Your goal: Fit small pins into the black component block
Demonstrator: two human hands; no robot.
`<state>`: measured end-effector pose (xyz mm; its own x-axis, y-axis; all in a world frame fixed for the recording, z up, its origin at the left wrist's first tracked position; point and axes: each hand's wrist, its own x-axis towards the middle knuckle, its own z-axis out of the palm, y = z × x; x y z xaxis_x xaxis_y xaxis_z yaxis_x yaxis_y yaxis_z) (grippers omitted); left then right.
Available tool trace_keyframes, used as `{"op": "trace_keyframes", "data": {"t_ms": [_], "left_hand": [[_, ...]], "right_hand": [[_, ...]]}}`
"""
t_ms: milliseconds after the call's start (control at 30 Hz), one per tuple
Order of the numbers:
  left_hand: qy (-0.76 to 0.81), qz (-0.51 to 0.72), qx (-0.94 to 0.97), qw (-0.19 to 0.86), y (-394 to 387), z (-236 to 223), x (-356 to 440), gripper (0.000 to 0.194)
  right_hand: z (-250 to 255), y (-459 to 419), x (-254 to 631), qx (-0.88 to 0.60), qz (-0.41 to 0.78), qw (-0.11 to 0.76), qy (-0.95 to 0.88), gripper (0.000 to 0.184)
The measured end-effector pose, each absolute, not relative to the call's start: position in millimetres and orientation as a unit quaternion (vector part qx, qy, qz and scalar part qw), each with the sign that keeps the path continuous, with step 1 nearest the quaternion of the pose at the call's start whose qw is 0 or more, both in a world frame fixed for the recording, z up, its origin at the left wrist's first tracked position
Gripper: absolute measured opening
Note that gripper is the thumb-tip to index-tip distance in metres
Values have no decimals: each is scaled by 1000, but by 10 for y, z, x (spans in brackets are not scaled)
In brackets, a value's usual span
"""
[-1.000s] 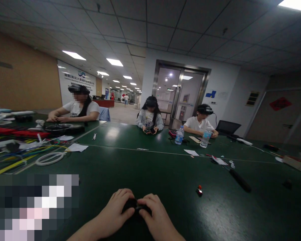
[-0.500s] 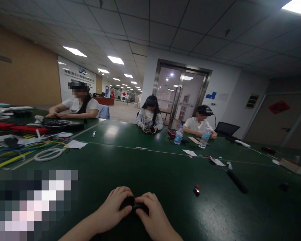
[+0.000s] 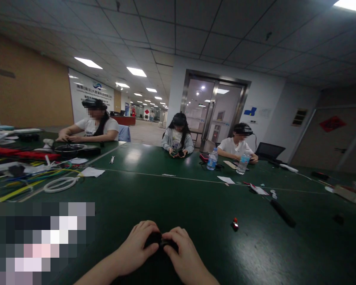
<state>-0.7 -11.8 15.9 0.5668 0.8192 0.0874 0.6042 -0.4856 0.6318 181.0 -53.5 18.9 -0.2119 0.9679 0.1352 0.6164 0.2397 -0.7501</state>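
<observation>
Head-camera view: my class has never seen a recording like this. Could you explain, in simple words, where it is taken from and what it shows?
There is no robot here. One camera, worn on a person's head, looks forward and down at that person's own bare hands.

The left hand and right hand meet around a small dark object. The fingers cover much of it, so I cannot tell what it is.

On the green table lie a small red and silver item, a black-handled tool, a wrench and a white coil. Two bottles stand farther back.

Three other people sit across the table. Blocky squares hide the lower left corner.
</observation>
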Motion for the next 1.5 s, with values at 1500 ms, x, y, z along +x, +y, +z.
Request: {"op": "trace_keyframes", "data": {"t_ms": [1500], "left_hand": [[419, 200, 840, 282, -101, 129, -27, 25]], "right_hand": [[156, -557, 1804, -567, 303, 356, -678, 26]]}}
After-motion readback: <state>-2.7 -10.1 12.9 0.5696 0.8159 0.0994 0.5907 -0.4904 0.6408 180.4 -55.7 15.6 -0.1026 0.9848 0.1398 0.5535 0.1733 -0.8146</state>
